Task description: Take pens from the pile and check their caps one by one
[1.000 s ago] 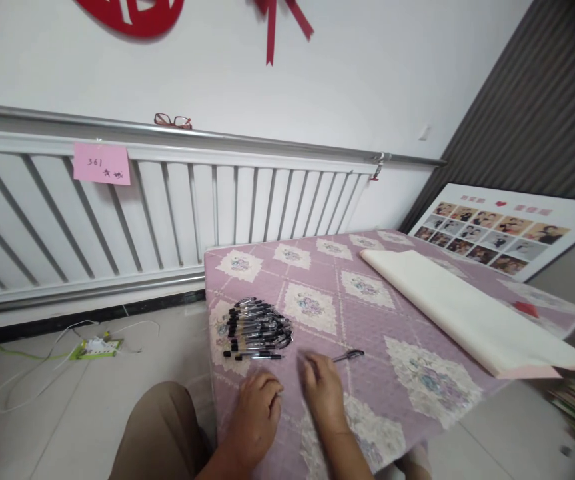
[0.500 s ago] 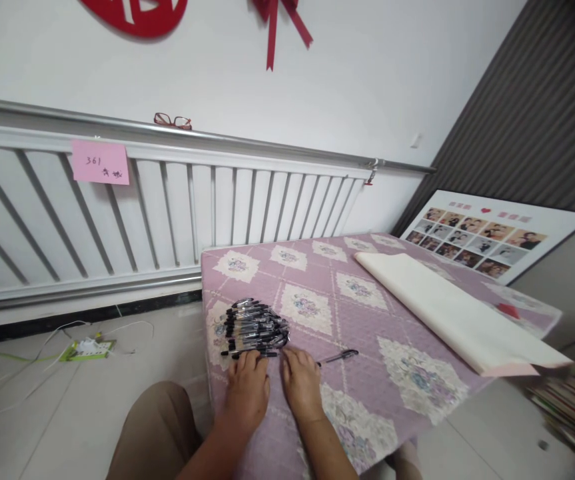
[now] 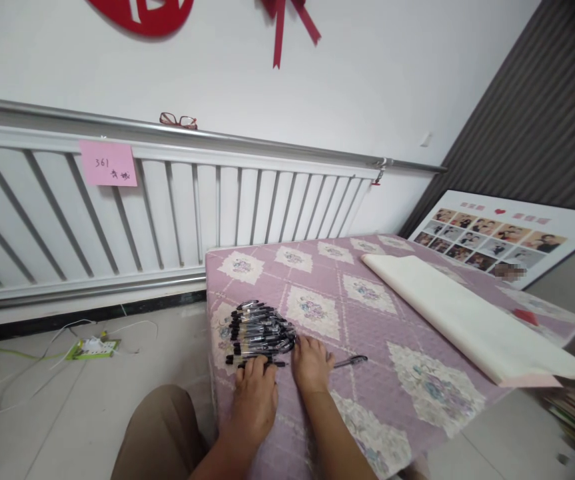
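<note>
Pink paper note (image 3: 108,163): handwritten "361"
Left hand (image 3: 256,395): touching black-capped clear plastic pens (image 3: 262,328); cannot tell if pinching
Right hand (image 3: 312,365): loosely spread beside them

a home room with radiator (image 3: 228,207), photo board (image 3: 495,233), red bow (image 3: 279,33)

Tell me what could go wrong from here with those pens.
The pile of pens lies near the left edge of the patterned cloth, so a sideways push might send some to the floor.
The left hand is at the nearest pens, the right hand by the pile's right end; a squeeze between them could disorder the pile.
The lone pen lies just right of the right hand, which might knock it.
</note>
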`<state>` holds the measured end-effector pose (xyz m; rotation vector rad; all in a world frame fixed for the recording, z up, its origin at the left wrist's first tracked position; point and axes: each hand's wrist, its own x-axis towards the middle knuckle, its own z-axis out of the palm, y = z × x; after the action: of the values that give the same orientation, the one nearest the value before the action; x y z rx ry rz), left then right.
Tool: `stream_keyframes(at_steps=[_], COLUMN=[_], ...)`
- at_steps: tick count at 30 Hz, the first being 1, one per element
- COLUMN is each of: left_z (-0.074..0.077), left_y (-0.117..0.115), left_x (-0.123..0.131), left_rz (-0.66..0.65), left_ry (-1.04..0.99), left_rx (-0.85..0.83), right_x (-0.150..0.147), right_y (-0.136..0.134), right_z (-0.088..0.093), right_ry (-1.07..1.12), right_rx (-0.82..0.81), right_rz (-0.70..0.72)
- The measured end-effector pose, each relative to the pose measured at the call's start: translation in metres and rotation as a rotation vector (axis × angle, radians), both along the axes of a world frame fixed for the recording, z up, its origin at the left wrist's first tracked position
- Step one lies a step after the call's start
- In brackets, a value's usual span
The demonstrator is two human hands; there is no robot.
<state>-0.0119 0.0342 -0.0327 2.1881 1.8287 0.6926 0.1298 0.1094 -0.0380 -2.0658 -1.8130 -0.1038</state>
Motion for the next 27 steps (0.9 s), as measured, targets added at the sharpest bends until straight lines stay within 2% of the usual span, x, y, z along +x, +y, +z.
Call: stream_keyframes(at_steps=[6, 17, 23, 27], left_z=[0.006, 0.002, -0.004, -0.005], left_y=[0.001, 0.0, 0.003, 0.004], left_x=[0.0, 0.0, 0.001, 0.001], left_rz=[-0.002, -0.022, -0.003, -0.003], left_ry=[0.004, 0.003, 0.002, 0.014], left_rx=[-0.049, -0.032, -0.021, -0.02], right_x=[0.001, 0.001, 0.003, 0.01], right_y=[0.005, 0.002, -0.004, -0.013], right_z=[-0.003, -0.002, -0.006, -0.012], right_ry=[0.005, 0.053, 0.146, 0.255], right_rx=[-0.026, 0.025, 0.103, 0.144], right_rz=[0.017, 0.091, 0.118, 0.196])
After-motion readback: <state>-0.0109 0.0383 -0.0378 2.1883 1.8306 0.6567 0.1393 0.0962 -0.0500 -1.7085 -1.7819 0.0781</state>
